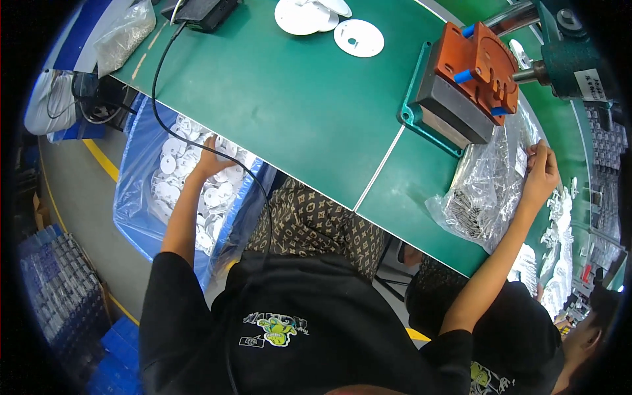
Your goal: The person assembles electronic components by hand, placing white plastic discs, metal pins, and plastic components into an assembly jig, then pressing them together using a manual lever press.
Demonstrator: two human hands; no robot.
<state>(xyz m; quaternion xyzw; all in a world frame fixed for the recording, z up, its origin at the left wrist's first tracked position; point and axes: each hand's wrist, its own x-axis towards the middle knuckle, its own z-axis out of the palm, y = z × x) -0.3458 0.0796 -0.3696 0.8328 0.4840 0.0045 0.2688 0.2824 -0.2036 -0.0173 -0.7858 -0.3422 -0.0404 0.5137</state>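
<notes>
My left hand (212,161) reaches into a blue bin (125,191) lined with clear plastic, among many white round plastic discs (170,164). Its thumb and fingers are apart, and part of the fingers is hidden among the discs. My right hand (544,172) is at the far right, beside a clear plastic bag (490,171) of thin metal pieces (466,212). The fingertips there are pinched together at the bag's edge; what lies between them is too small to make out. Left of that bag stands an orange fixture (484,66) with blue pegs on a dark block (454,105).
Loose white discs (359,38) lie at the back of the green table (283,99). A black cable (158,85) runs from a black box (205,13) across the bin. Another bag (125,38) sits back left. A green machine (579,59) rises at right; another person (520,329) sits close by.
</notes>
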